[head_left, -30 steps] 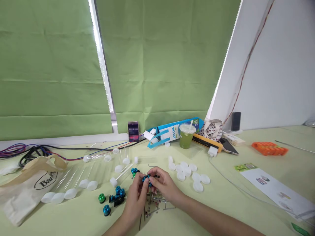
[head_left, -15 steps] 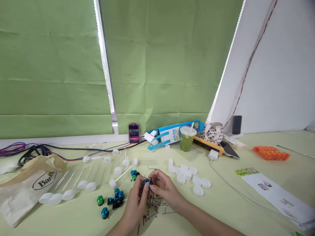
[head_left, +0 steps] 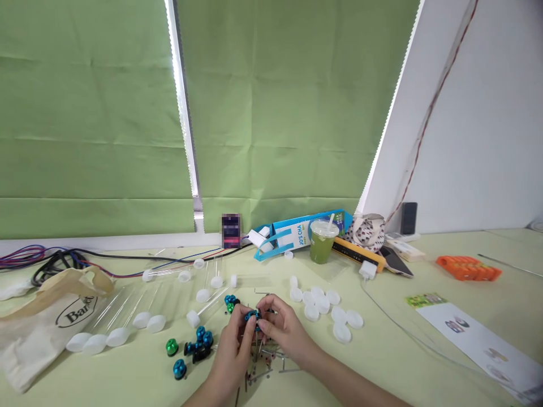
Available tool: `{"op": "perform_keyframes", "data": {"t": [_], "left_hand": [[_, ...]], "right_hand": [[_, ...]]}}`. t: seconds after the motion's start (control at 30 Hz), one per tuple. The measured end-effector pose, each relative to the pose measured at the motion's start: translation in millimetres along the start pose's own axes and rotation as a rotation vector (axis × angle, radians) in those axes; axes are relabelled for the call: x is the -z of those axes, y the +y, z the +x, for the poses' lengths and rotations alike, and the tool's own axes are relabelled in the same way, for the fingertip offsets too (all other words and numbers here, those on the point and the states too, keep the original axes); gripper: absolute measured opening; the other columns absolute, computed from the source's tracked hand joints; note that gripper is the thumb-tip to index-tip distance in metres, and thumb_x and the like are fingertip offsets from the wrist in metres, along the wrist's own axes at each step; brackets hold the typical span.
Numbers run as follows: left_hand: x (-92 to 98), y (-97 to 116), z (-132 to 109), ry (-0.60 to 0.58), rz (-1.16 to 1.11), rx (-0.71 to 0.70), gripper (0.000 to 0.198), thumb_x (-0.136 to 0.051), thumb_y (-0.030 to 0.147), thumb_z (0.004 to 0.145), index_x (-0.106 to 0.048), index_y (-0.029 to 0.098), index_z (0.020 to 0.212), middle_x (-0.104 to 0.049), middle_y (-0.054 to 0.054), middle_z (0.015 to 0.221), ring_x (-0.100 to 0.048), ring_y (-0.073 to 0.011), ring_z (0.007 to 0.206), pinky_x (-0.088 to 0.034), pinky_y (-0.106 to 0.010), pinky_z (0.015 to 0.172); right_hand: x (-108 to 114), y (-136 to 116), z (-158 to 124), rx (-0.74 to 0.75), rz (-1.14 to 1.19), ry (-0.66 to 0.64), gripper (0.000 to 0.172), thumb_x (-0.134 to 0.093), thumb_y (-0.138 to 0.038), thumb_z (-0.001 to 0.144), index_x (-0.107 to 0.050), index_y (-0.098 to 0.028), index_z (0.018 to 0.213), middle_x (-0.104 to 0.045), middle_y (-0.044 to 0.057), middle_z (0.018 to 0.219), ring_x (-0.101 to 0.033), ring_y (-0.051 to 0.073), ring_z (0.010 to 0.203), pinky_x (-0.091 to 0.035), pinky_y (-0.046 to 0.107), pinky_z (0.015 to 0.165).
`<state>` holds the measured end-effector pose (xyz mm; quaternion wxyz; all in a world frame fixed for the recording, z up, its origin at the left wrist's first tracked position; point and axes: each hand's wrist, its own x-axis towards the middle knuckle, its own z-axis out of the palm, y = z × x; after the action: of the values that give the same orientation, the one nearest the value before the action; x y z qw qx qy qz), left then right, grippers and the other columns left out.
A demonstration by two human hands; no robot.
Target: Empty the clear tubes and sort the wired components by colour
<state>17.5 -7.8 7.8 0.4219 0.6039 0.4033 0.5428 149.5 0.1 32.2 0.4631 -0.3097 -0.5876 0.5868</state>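
Near the table's front middle, my left hand [head_left: 235, 343] and my right hand [head_left: 285, 329] meet around a small blue metal part [head_left: 253, 316]. Fingers and thumbs of both hands pinch it, hiding much of it. Thin metal rods and tiny screws [head_left: 265, 364] lie scattered beneath and beside the hands. To the left stand a green knob-like part [head_left: 172, 347], a blue one [head_left: 179, 369] and a cluster of blue and black ones [head_left: 201, 343]. Another small blue and green group [head_left: 231, 302] sits just behind my left hand.
Clear tubes with white caps [head_left: 117, 337] lie at the left beside a cloth bag [head_left: 55, 328]. Loose white caps [head_left: 322, 302] spread right of the hands. Behind are a green drink cup [head_left: 322, 243] and a blue-edged bag [head_left: 297, 232]. An orange object [head_left: 468, 268] and a white cable lie right.
Both hands stay together around the blue part, with only slight finger movement. The view has shifted slightly.
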Motion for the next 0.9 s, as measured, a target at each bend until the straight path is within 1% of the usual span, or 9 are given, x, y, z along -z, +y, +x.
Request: {"op": "perform_keyframes", "data": {"t": [0.13,0.3,0.37,0.43,0.57,0.67,0.77,0.83,0.9], "left_hand": [[3.3,3,0,-0.005,0.081,-0.051,0.027,-0.039,0.046,0.082,-0.045,0.019,0.085,-0.055,0.000,0.067,-0.051,-0.0123,0.058,-0.040,-0.023,0.054],[3.3,8,-1,-0.072,0.044,-0.052,0.025,-0.037,0.043,0.084,-0.044,0.018,0.084,-0.055,0.001,0.060,-0.050,-0.0120,0.052,-0.039,-0.022,0.051],[2.7,12,-2,-0.086,0.033,-0.047,0.024,-0.037,0.042,0.084,-0.043,0.018,0.083,-0.054,0.001,0.059,-0.050,-0.0118,0.051,-0.039,-0.022,0.052],[2.5,16,-3,-0.074,0.037,-0.036,0.024,-0.038,0.042,0.084,-0.043,0.019,0.083,-0.054,0.001,0.060,-0.051,-0.0121,0.054,-0.039,-0.022,0.053],[3.4,18,-3,-0.032,0.075,-0.025,0.023,-0.039,0.042,0.083,-0.044,0.019,0.083,-0.053,0.002,0.062,-0.050,-0.0120,0.056,-0.039,-0.021,0.053],[3.6,14,-2,-0.038,0.082,-0.031,0.024,-0.039,0.042,0.083,-0.045,0.019,0.083,-0.055,0.000,0.066,-0.051,-0.0126,0.058,-0.039,-0.022,0.054],[1.7,11,-1,-0.045,0.052,-0.035,0.025,-0.039,0.043,0.083,-0.045,0.019,0.084,-0.055,0.000,0.064,-0.051,-0.0130,0.056,-0.040,-0.022,0.053],[0.1,11,-2,-0.051,0.025,-0.035,0.024,-0.039,0.042,0.083,-0.044,0.019,0.084,-0.054,0.000,0.061,-0.051,-0.0130,0.054,-0.040,-0.022,0.052],[-0.9,10,-2,-0.047,0.009,-0.026,0.024,-0.039,0.042,0.083,-0.044,0.019,0.084,-0.054,0.000,0.062,-0.052,-0.0131,0.055,-0.040,-0.022,0.052]], "right_hand": [[-1,-7,-2,0.006,-0.018,0.022,0.031,-0.063,-0.037,0.069,-0.047,-0.019,0.089,-0.048,0.001,0.084,-0.050,0.010,0.072,-0.043,0.020,0.055],[-1,1,2,-0.072,-0.035,0.048,0.029,-0.050,-0.046,0.077,-0.046,-0.019,0.088,-0.048,0.000,0.081,-0.050,0.006,0.049,-0.040,0.020,0.044],[0,5,3,-0.077,-0.047,0.038,0.030,-0.051,-0.046,0.076,-0.046,-0.018,0.086,-0.049,-0.001,0.079,-0.050,0.006,0.047,-0.041,0.021,0.043],[1,7,2,-0.067,-0.042,0.033,0.030,-0.054,-0.045,0.075,-0.046,-0.018,0.086,-0.050,-0.001,0.078,-0.051,0.007,0.050,-0.042,0.021,0.047],[2,4,0,-0.012,-0.008,0.011,0.031,-0.061,-0.039,0.071,-0.046,-0.019,0.089,-0.049,0.000,0.078,-0.052,0.010,0.066,-0.045,0.020,0.054],[3,3,0,0.000,0.006,0.038,0.033,-0.062,-0.039,0.070,-0.046,-0.020,0.092,-0.047,0.000,0.082,-0.052,0.011,0.072,-0.046,0.020,0.052],[3,7,3,-0.053,-0.018,0.061,0.029,-0.054,-0.044,0.074,-0.047,-0.019,0.089,-0.048,0.001,0.083,-0.052,0.009,0.058,-0.045,0.021,0.046],[4,9,4,-0.083,-0.044,0.038,0.028,-0.052,-0.045,0.076,-0.047,-0.018,0.086,-0.049,-0.001,0.077,-0.051,0.007,0.049,-0.043,0.021,0.043],[5,8,3,-0.094,-0.051,0.018,0.028,-0.054,-0.043,0.075,-0.046,-0.018,0.086,-0.049,-0.002,0.070,-0.051,0.008,0.049,-0.042,0.020,0.045]]}}
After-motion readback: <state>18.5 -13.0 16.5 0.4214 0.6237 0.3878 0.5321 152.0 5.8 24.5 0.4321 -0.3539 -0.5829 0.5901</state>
